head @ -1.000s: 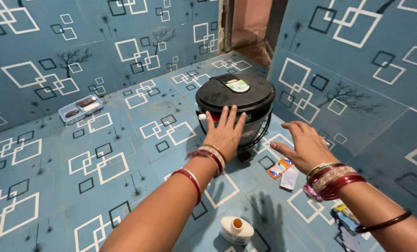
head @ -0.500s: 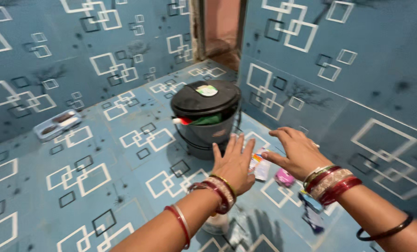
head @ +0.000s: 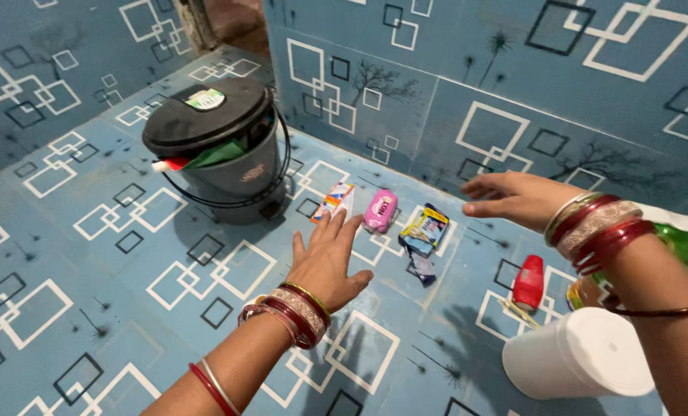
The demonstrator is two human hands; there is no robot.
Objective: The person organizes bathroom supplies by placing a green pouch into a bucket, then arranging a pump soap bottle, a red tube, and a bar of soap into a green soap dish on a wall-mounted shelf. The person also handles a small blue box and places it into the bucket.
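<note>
My left hand (head: 326, 260) hovers palm down with fingers spread over the blue patterned floor (head: 89, 254), holding nothing, its fingertips close to an orange and white sachet (head: 334, 202). My right hand (head: 511, 197) reaches out flat above the floor by the wall, also holding nothing. Between the hands lie a pink soap packet (head: 380, 210) and a dark and yellow pouch (head: 425, 228). A dark lidded bin (head: 215, 142) with green and red scraps poking from under its lid stands to the left of them.
A red bottle (head: 529, 281) lies below my right wrist. A white tub (head: 583, 355) stands at the lower right. The blue patterned wall (head: 467, 77) runs right behind the litter. A doorway gap (head: 220, 19) opens at the top.
The view has swung right and the bin now sits farther left. Both hands moved away from the bin toward the packets by the wall. A red bottle and white tub came into view.
</note>
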